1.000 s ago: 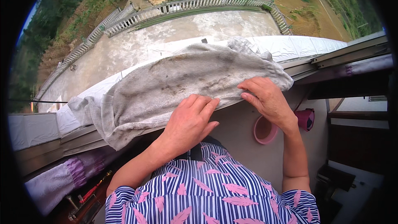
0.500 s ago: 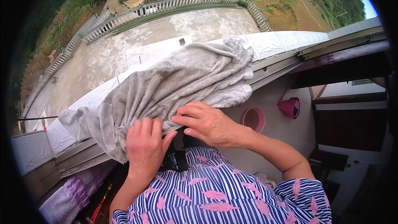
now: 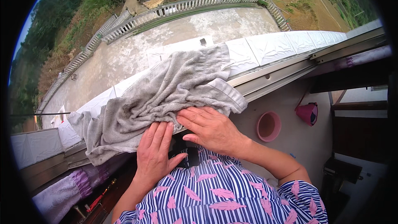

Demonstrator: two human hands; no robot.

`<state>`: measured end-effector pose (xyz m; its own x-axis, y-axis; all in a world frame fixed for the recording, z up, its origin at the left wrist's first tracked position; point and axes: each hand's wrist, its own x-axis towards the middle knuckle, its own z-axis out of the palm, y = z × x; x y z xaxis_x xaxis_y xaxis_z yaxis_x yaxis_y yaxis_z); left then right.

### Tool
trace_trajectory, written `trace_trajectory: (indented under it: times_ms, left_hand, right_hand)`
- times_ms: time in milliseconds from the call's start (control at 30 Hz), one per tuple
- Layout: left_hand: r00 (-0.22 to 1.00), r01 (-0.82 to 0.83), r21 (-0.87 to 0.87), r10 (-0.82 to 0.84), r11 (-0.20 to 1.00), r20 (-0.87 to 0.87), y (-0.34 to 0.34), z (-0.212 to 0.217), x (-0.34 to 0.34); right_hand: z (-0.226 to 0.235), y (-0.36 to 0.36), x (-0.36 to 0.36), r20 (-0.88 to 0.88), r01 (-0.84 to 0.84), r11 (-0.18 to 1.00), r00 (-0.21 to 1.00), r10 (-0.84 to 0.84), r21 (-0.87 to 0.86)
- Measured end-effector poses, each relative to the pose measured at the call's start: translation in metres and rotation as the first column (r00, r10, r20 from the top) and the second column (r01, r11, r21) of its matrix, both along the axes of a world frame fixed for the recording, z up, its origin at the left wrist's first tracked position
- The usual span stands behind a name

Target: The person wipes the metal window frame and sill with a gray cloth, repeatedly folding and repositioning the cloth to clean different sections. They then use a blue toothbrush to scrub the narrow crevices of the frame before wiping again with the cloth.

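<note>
- I find the grey towel (image 3: 166, 95) draped crumpled over the white-tiled window sill (image 3: 286, 45), its near edge hanging over the metal window track (image 3: 273, 81).
- My left hand (image 3: 155, 153) lies flat, fingers straight and close together, palm down on the towel's lower edge; it grips nothing.
- My right hand (image 3: 211, 128) lies flat beside it, fingers extended leftward, pressing the towel's near hem; I see no pinch or fold held.
- The two hands sit just beside each other, thumbs nearly meeting.
- Below the sill, a pink bowl (image 3: 268, 126) and a pink scoop-shaped container (image 3: 309, 113) are seen against the wall, well apart from the towel.
- A concrete terrace with a balustrade (image 3: 182, 10) lies outside.
</note>
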<state>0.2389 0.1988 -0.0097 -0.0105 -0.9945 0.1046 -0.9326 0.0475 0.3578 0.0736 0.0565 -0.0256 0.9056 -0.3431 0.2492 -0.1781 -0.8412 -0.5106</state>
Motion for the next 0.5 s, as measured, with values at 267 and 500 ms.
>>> trace_trajectory:
  times_ms: [267,500]
  left_hand:
    - [0.989,0.092,-0.071,-0.100,0.993,-0.110,-0.082,0.000,-0.072]
    - [0.994,0.108,-0.169,-0.108,0.980,0.009,-0.080,-0.010,-0.065]
  right_hand:
    - [0.007,-0.062,-0.075,-0.060,0.168,0.968,0.981,-0.182,-0.186]
    - [0.009,-0.034,-0.068,-0.159,0.254,0.940,0.943,-0.293,-0.229]
